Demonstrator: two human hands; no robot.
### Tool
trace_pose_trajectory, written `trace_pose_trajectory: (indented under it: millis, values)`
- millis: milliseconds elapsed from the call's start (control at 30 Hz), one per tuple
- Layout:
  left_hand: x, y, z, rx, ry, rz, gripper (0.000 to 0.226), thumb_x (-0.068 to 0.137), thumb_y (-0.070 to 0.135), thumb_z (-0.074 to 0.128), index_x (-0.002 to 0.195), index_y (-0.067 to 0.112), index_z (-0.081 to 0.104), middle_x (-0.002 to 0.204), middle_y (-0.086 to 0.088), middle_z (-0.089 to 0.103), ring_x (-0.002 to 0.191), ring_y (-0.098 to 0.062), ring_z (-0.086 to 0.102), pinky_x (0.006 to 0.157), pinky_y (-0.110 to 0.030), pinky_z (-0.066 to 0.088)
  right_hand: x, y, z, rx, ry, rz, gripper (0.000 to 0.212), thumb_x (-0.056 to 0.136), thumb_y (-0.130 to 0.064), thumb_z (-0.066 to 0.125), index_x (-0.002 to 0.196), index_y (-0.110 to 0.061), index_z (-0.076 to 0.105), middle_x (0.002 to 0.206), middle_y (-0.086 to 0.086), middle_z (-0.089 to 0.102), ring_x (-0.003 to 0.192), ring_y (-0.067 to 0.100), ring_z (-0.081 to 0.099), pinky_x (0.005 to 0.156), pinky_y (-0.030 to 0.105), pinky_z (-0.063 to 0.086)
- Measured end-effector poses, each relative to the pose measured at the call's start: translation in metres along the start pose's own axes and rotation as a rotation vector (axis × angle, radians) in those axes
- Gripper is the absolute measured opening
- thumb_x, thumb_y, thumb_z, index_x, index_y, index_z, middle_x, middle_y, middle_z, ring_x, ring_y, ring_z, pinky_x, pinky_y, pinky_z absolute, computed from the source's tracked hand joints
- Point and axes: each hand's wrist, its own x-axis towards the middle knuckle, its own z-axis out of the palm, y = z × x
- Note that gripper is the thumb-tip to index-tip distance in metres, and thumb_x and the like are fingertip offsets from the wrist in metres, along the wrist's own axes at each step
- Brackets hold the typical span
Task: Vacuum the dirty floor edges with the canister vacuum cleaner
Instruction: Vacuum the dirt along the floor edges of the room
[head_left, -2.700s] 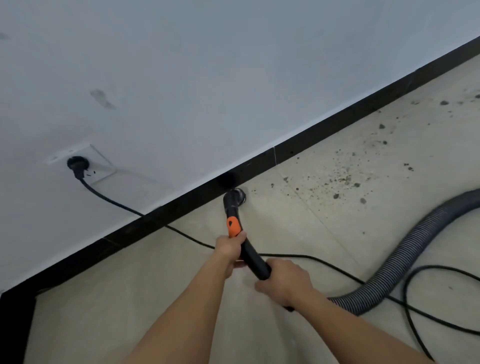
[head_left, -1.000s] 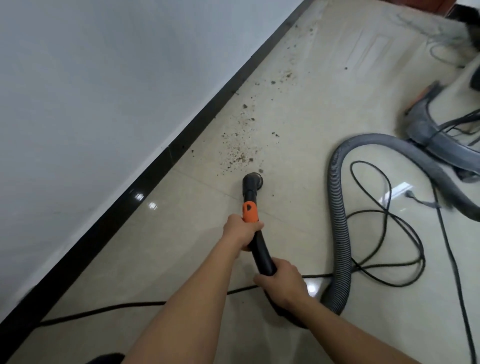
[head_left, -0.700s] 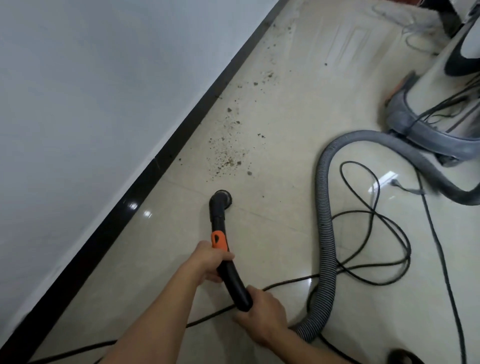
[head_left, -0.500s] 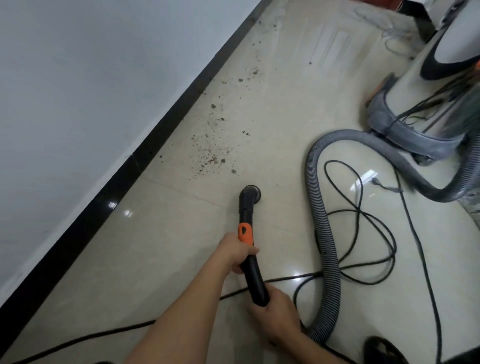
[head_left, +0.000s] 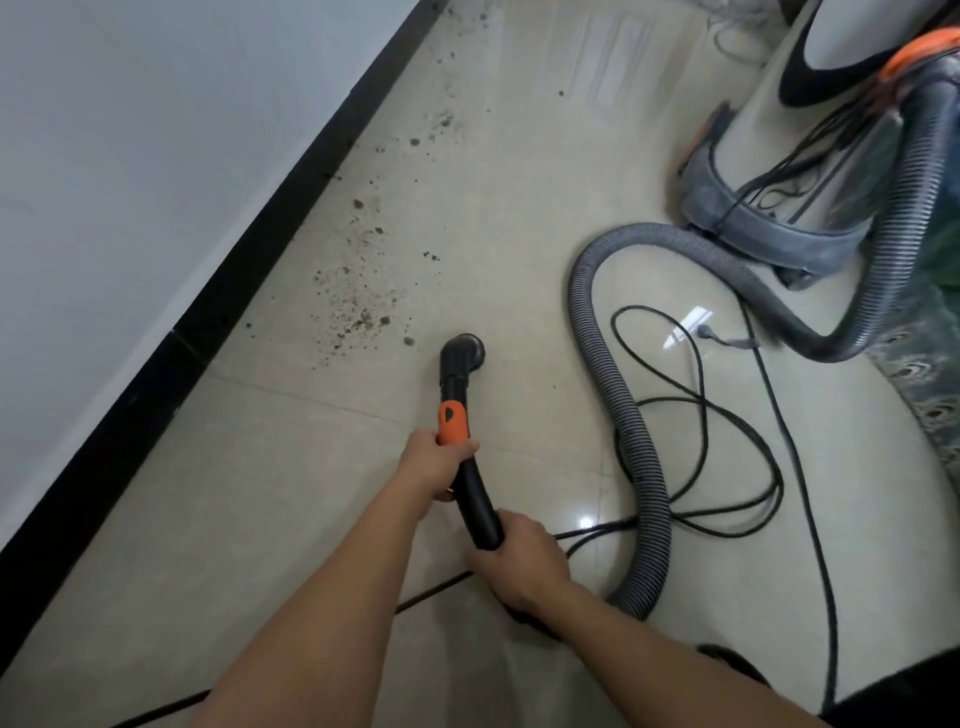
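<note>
I hold a black vacuum wand (head_left: 470, 488) with an orange collar in both hands. My left hand (head_left: 436, 465) grips it just below the orange collar. My right hand (head_left: 522, 564) grips its rear end where the grey ribbed hose (head_left: 631, 415) joins. The round black nozzle (head_left: 464, 353) sits on the beige tile floor, just right of a patch of brown dirt crumbs (head_left: 358, 312). More crumbs trail along the black skirting board (head_left: 249, 244) toward the top. The canister vacuum (head_left: 789, 171) stands at the upper right.
A white wall (head_left: 130, 156) runs along the left above the skirting. A black power cord (head_left: 701, 415) lies looped on the floor right of the hose and runs under my arms to the lower left. A patterned object (head_left: 930, 395) fills the right edge.
The view swung from the wall socket to further along the wall. Over the last second the nozzle stayed just short of the dirt patch, and the canister came nearer in view. Both hands kept their grip.
</note>
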Motion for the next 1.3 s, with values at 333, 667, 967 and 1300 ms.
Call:
trace_pose_trajectory:
  millis: [333, 667, 967, 1300]
  values:
    - [-0.048, -0.037, -0.050, -0.229, 0.246, -0.190, 0.029, 0.090, 0.015, 0.066, 0.108, -0.004, 0.054, 0.103, -0.024, 0.064, 0.090, -0.037, 0.065, 0.054, -0.037, 0.054, 0.000, -0.017, 0.019, -0.343, -0.214, -0.199, 0.034, 0.081, -0.035, 0.059, 0.113, -0.023, 0.052, 0.114, 0.005, 0.063, 0.105, 0.028, 0.061, 0.078, 0.034, 0.042]
    - [0.026, 0.045, 0.020, -0.265, 0.274, -0.066, 0.036, 0.088, 0.024, 0.068, 0.110, -0.001, 0.054, 0.107, -0.020, 0.064, 0.090, -0.034, 0.063, 0.057, -0.033, 0.051, 0.076, -0.007, -0.070, -0.235, -0.030, -0.172, 0.022, 0.072, -0.039, 0.059, 0.093, -0.032, 0.057, 0.086, -0.006, 0.062, 0.079, 0.020, 0.058, 0.066, 0.028, 0.041]
    - [-0.012, 0.049, -0.013, -0.279, 0.515, -0.298, 0.042, 0.090, 0.019, 0.065, 0.119, -0.006, 0.048, 0.097, -0.022, 0.060, 0.072, -0.030, 0.059, 0.053, -0.037, 0.050, 0.075, -0.033, -0.068, -0.335, -0.251, -0.434, 0.029, 0.078, -0.032, 0.058, 0.105, -0.022, 0.062, 0.103, 0.003, 0.067, 0.096, 0.027, 0.064, 0.073, 0.031, 0.043]
    - [0.048, 0.068, 0.002, -0.287, 0.498, -0.179, 0.028, 0.090, 0.023, 0.066, 0.103, 0.001, 0.056, 0.100, -0.018, 0.063, 0.087, -0.031, 0.062, 0.065, -0.038, 0.053, 0.122, -0.034, -0.078, -0.293, -0.125, -0.367, 0.022, 0.080, -0.035, 0.058, 0.099, -0.027, 0.059, 0.092, -0.002, 0.066, 0.089, 0.026, 0.063, 0.068, 0.031, 0.042]
